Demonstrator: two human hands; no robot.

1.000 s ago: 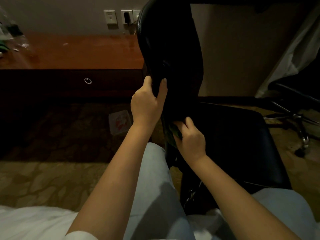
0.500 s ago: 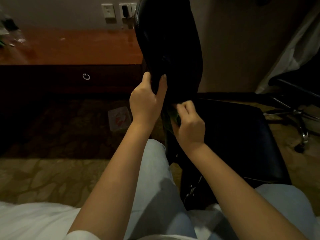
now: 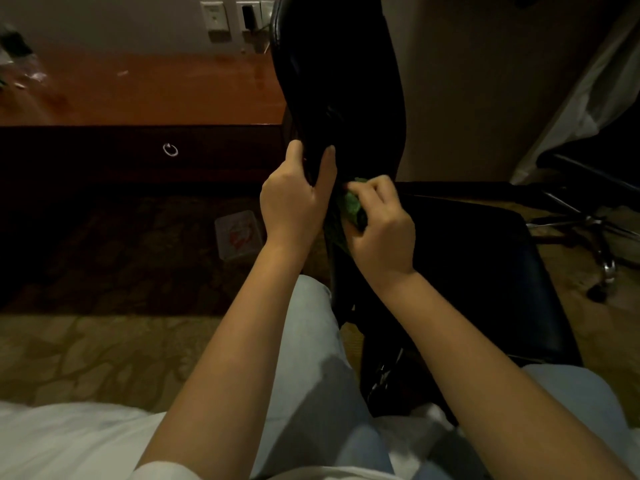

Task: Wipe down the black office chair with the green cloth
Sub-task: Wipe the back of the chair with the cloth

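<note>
Fingers of the right hand (image 3: 379,233) bunch the green cloth (image 3: 354,209) against the black office chair (image 3: 341,98) backrest's base; the left hand (image 3: 294,199) grips its edge (steadying it). Wiping appears midway; next, likely the seat.

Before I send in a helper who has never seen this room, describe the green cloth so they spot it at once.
Find the black office chair beside the wooden desk and follow its backrest down to the seat. There the right hand holds the green cloth, bunched against the chair. Its green stands out against the black upholstery around it.
</note>
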